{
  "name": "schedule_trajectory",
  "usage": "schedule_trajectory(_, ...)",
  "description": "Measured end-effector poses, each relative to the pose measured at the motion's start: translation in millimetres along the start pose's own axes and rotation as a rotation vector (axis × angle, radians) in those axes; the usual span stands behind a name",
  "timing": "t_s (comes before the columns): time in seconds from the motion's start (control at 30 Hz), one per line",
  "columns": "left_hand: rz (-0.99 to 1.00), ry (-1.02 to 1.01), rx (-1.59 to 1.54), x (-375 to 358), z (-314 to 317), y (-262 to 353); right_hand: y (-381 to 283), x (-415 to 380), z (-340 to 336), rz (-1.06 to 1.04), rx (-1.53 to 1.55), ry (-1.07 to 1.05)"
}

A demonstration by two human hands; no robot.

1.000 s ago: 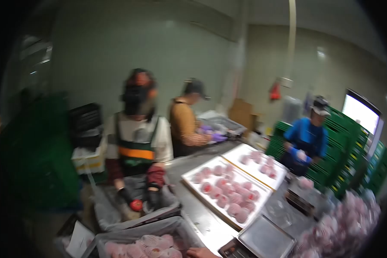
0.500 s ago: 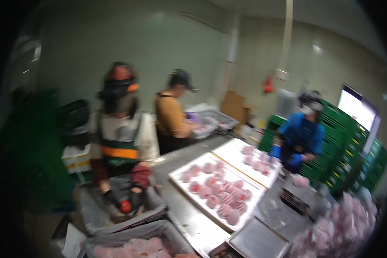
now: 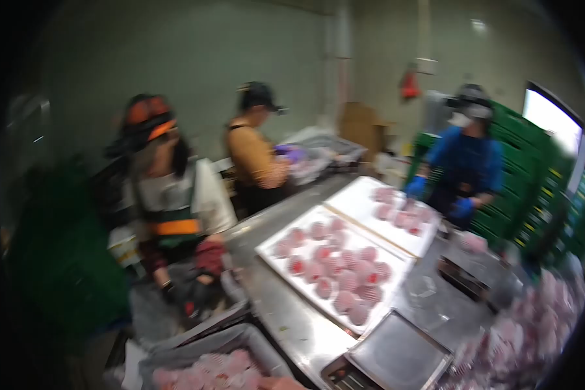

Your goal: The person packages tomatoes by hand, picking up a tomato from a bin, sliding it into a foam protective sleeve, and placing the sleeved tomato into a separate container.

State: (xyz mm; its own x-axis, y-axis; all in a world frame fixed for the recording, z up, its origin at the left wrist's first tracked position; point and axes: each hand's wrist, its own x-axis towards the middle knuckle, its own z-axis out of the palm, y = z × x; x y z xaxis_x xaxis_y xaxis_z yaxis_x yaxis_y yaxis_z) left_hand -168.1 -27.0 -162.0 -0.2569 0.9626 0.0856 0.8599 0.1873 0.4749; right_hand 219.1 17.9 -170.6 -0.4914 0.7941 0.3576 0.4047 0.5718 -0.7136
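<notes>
Only a blurred sliver of my left hand (image 3: 278, 384) shows, at the bottom edge, beside a grey lined crate (image 3: 195, 344) of fruit in pink foam nets. I cannot tell its grip. My right hand is out of view. On the steel table (image 3: 292, 325) ahead lie two white trays (image 3: 270, 250) (image 3: 354, 198) carrying netted red fruit (image 3: 335, 270). A flat metal scale pan (image 3: 400, 354) sits just right of the sliver.
Across the table, a person in an orange cap (image 3: 169, 195) reaches gloved hands into a grey bin (image 3: 149, 318). A person in brown (image 3: 253, 162) with purple gloves works behind. A person in blue (image 3: 465, 162) stands by green crate stacks (image 3: 533, 188). Netted fruit (image 3: 526, 331) is piled at right.
The view has swung down and to the right, so the trays and people shifted left and up. My hand sliver at the bottom edge has shrunk. The person in blue has turned toward the far tray.
</notes>
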Motion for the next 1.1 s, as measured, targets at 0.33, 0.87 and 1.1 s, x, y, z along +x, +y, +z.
schedule_trajectory(0.33,-0.454,-0.279,-1.236,-40.9,-22.4,219.0,-62.8,46.4,-38.8,0.269,0.532,0.203)
schedule_trajectory(0.87,-0.456,-0.369,-1.539,-67.5,-9.4,162.1,-98.8,61.3,-60.7,0.400,1.045,0.039)
schedule_trajectory(1.1,-0.611,-0.369,-1.499,-50.0,-54.5,164.1,-127.9,78.2,-72.8,0.523,1.189,-0.077)
